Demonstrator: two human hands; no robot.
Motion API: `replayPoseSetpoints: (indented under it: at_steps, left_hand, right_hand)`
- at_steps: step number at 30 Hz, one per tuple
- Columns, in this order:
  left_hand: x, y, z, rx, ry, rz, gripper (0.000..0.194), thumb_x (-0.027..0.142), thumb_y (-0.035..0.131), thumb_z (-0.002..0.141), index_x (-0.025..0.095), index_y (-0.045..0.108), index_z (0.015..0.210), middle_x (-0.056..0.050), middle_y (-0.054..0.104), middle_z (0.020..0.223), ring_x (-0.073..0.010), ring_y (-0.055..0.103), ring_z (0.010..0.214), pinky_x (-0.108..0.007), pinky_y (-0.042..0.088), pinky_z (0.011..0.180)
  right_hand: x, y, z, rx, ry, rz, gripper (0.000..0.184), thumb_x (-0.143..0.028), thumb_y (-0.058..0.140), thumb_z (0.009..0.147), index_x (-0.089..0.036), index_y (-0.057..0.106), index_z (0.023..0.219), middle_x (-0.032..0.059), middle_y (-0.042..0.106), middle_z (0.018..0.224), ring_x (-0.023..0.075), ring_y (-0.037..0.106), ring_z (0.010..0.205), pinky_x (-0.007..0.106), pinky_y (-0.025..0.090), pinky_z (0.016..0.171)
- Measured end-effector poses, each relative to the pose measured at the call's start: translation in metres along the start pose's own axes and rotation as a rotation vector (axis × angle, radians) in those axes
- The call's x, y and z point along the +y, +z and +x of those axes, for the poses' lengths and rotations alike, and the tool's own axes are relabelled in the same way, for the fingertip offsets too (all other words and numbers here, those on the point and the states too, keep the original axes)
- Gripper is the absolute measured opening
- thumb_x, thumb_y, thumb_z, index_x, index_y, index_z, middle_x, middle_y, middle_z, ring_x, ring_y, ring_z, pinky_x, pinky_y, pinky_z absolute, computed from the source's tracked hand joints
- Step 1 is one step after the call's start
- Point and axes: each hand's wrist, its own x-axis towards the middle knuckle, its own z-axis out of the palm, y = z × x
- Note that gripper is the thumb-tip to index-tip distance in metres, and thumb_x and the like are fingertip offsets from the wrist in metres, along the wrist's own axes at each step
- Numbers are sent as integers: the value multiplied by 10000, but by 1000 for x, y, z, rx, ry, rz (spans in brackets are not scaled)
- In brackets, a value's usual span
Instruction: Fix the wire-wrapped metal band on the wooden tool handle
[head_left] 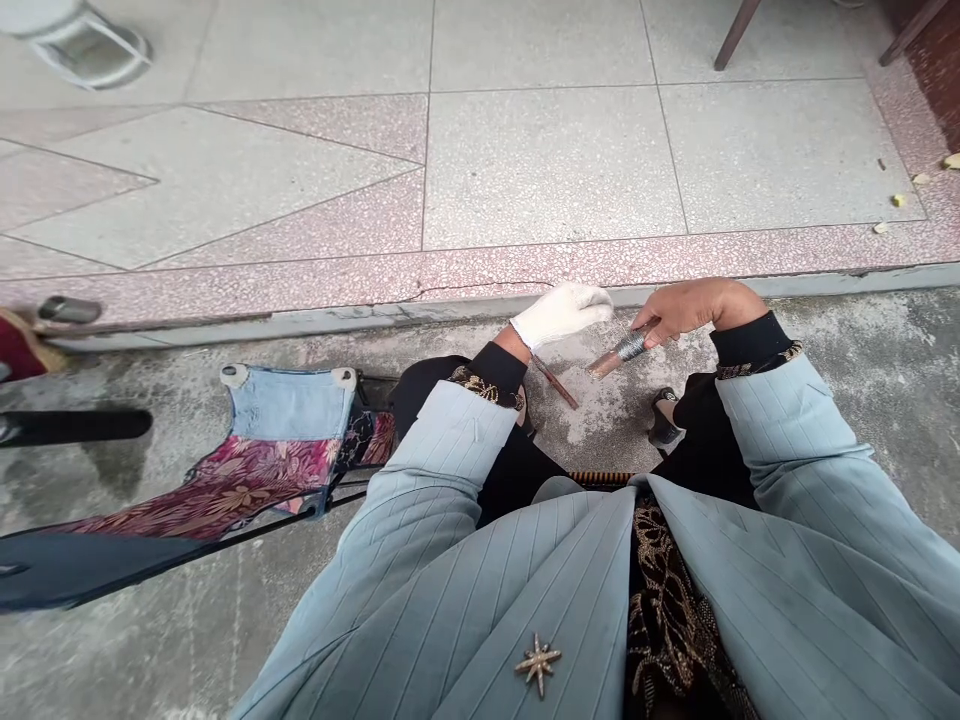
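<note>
My left hand, in a white glove, is closed just in front of the kerb. A thin reddish-brown stick comes out from under the heel of the glove, slanting down to the right. My bare right hand grips a short wooden stick with silver wire wound round it, its bare wooden end pointing down and left. The hands are close together but apart. A faint thin strand seems to run between them, too fine to make out. The fingers of both hands are partly hidden.
A raised terrazzo step runs across in front. To my left stand a folding chair with patterned cloth and a black tube. A small metal cylinder lies on the step's edge. Furniture legs stand at the upper right.
</note>
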Motion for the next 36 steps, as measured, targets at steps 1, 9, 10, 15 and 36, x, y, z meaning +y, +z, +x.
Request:
replayPoseSetpoints:
  at_steps: [1,9,10,15,36]
  left_hand:
    - [0,-1,0,4,-3,-20,379,398,528,949,138,797,1008,-20,735,821,-160,639,753,-274,429,717]
    - [-24,14,12,21,-65,-308,292,381,602,899,129,743,946,-33,721,858,-149,629,783,-268,459,743]
    - [-26,19,13,11,-70,-394,279,376,626,892,129,734,964,-46,731,902,-148,637,799,-263,469,739]
    - [-20,36,7,-90,-58,-420,352,480,555,966,159,698,945,-12,664,766,-127,570,649,-248,451,632]
    - [-5,4,-7,78,-1,111,371,379,515,986,177,804,1099,-55,809,1041,-214,723,966,-317,501,894]
  right_hand:
    - [2,-1,-2,-7,-31,43,264,-321,689,872,-154,827,1025,38,725,779,157,592,687,267,411,649]
    - [5,2,-28,200,-193,441,478,-503,781,829,-215,808,1210,-4,700,824,138,543,699,280,433,671]
    - [2,5,-31,248,-198,505,472,-500,800,820,-197,806,1183,-3,684,802,137,537,691,281,437,666]
    - [-8,19,-30,598,-186,843,380,-518,809,831,-158,690,861,12,626,758,108,496,647,261,434,639]
    - [13,20,-13,-20,141,236,305,-393,676,937,-178,797,1116,29,712,790,153,594,686,290,447,707]
